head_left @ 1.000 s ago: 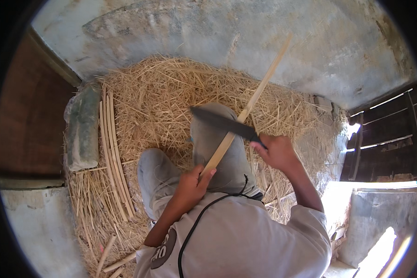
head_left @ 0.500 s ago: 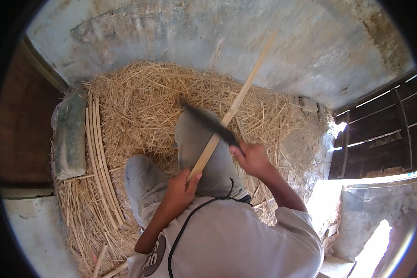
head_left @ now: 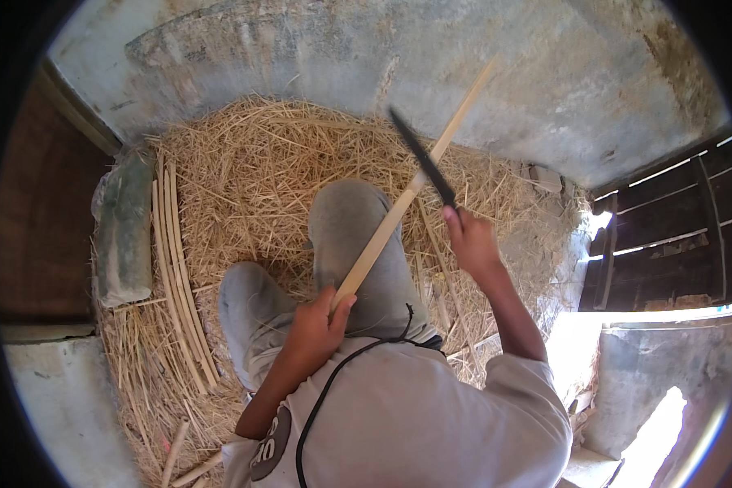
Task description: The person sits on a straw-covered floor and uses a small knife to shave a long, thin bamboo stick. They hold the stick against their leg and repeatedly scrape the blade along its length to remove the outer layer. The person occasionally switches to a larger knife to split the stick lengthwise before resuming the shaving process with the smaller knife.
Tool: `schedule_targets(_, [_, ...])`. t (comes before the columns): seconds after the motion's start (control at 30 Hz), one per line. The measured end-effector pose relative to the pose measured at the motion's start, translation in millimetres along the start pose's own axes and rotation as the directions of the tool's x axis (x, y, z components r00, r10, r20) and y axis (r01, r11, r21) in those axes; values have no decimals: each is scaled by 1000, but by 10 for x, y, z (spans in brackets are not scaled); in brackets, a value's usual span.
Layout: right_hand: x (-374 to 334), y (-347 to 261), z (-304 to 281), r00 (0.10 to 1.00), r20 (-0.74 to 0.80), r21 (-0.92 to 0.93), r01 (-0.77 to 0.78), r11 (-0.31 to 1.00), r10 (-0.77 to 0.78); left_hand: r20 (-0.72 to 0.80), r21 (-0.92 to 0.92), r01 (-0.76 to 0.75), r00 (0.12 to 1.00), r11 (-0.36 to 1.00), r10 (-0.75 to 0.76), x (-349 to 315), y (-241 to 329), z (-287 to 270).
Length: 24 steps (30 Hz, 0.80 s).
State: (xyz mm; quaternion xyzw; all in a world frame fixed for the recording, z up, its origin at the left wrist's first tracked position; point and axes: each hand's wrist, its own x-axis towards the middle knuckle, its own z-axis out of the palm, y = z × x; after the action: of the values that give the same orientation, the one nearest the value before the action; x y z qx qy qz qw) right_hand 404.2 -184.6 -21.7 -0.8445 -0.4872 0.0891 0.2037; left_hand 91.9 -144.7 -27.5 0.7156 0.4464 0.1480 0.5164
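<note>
Left hand (head_left: 319, 329): wrapped round the lower end of the stick (head_left: 376, 246)
Right hand (head_left: 472, 241): closed round the knife (head_left: 422, 154)
Knife: farther up the stick than before
Stick: over the right leg (head_left: 346, 224)

Ahead of me rose a stained, blue-grey wall (head_left: 317, 57). Straw (head_left: 252, 187) covered much of the floor around me. On my left stood a dark brown panel (head_left: 49, 220); on my right, daylight showed through gaps between dark boards (head_left: 667, 272) and glared below them.
</note>
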Motion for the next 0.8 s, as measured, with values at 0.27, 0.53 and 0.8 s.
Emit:
schedule_targets(0.27, [36,214,262,993,-109,241,65,968,-40,4,-32,43,999,999,-43,-3,-16,38])
schedule_targets(0.53, [-287,168,713,994,-95,794,46,607,49,32,-324,32,999,946,-23,73,-281,42])
schedule_targets(0.8, [21,670,1615,808,241,839,-452,303,537,71,-547,161,987,822,-146,-22,-139,-177])
